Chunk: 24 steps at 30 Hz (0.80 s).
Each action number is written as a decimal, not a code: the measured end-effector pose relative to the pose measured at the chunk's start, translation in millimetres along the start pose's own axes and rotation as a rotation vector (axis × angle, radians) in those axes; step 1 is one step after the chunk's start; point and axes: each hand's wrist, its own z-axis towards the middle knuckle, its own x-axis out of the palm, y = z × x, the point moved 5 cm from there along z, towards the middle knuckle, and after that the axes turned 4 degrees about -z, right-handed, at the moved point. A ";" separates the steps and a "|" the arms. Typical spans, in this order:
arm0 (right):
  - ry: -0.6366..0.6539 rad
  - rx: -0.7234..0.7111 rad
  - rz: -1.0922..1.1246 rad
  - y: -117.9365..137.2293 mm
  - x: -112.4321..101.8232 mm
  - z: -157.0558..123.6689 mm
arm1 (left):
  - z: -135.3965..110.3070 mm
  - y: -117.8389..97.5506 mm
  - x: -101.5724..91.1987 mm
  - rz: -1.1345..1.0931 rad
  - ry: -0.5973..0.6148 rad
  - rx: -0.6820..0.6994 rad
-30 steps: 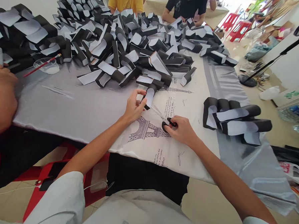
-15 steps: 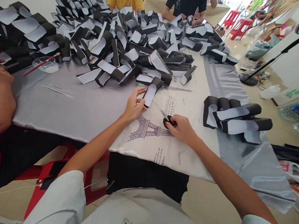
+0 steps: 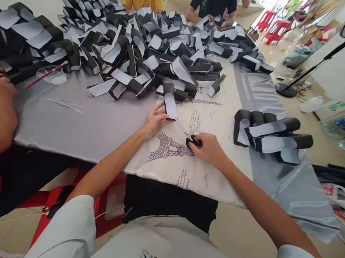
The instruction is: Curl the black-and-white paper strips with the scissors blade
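Note:
My left hand (image 3: 155,120) pinches a folded black-and-white paper piece (image 3: 169,102) by its lower edge, holding it on the white cloth printed with an Eiffel Tower (image 3: 171,159). My right hand (image 3: 208,149) is closed on the black handles of a pair of scissors (image 3: 188,135). The blades point up and left, their tips at the bottom edge of the paper piece.
A large heap of black-and-white folded paper pieces (image 3: 136,42) covers the far table. A small stack of them (image 3: 269,136) lies to my right. A plastic cup with a red brush (image 3: 51,74) stands left. Another person's arm (image 3: 0,112) is at left; two people sit opposite.
My left hand has turned the paper piece more upright and shifted it slightly up. The scissors' blades have closed in on its bottom edge. My right hand barely moved.

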 end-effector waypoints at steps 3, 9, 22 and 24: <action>0.002 0.007 -0.008 1.8 -1.6 -0.5 | -2.1 -3.3 2.9 -0.004 0.029 0.013; 0.003 0.019 -0.010 2.7 -3.4 -0.4 | -3.9 -4.3 4.8 -0.012 0.018 0.012; -0.002 -0.019 -0.056 -2.7 -5.3 1.2 | -2.7 -4.7 1.4 0.021 -0.008 0.001; 0.011 -0.027 -0.046 -3.5 -5.8 1.6 | -2.8 -5.4 1.9 0.017 -0.006 0.004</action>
